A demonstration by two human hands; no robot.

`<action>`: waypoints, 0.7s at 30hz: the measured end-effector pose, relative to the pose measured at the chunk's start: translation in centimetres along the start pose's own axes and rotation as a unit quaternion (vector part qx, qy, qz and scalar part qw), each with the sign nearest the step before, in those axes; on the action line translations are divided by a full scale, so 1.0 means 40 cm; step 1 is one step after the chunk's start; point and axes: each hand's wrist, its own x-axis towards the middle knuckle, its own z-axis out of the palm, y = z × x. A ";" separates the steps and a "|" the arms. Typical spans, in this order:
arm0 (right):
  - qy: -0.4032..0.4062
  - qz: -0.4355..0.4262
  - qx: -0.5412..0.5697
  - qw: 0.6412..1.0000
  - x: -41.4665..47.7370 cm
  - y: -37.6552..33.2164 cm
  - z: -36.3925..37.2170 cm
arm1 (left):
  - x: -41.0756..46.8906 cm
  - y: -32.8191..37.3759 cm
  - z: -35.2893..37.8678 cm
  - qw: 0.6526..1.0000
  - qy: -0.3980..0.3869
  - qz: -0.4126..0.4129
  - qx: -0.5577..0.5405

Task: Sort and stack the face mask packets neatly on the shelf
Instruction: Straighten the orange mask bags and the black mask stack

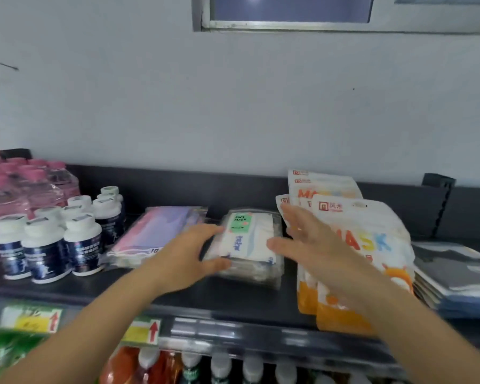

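A stack of clear packets with white masks and a green "FACE MASK" label [250,242] lies in the middle of the black shelf [233,300]. My left hand [189,256] holds its left edge, fingers on top and thumb at the front. My right hand [311,245] is spread open at the stack's right side, thumb near the top packet, fingers over the white-and-orange "MASK" pouches [372,239]. A stack of pink and lilac mask packets [155,234] lies to the left. Dark grey mask packets [455,273] are stacked at the far right.
White-capped dark bottles [61,234] stand at the left, with pink-capped water bottles [25,187] behind them. Price tags [142,331] hang on the shelf's front rail. Drink bottles [222,367] fill the shelf below. A grey wall rises behind.
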 end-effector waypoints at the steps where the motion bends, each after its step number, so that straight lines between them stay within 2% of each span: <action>1: 0.020 -0.003 -0.045 0.999 -0.001 0.021 0.036 | -0.008 -0.007 0.015 1.000 -0.009 0.020 0.011; 4: 0.060 -0.029 -0.101 0.993 0.000 0.060 0.115 | -0.013 -0.020 0.046 0.996 0.000 0.053 0.072; 7: 0.082 -0.034 -0.085 0.992 0.007 0.055 0.145 | 0.002 -0.032 0.056 0.990 0.006 0.085 0.111; 11: 0.072 -0.013 -0.051 0.996 0.008 0.056 0.169 | 0.010 -0.060 0.061 0.990 0.026 0.100 0.096; 14: 0.105 -0.001 -0.055 0.993 0.004 0.052 0.184 | 0.002 -0.062 0.053 0.986 0.037 0.115 0.111; 17: 0.140 -0.029 -0.101 0.985 0.006 0.027 0.204 | -0.020 -0.080 0.023 0.983 0.071 0.121 0.122; 21: 0.107 -0.049 -0.167 0.979 0.021 -0.003 0.280 | -0.072 -0.171 -0.049 0.980 0.139 0.093 0.110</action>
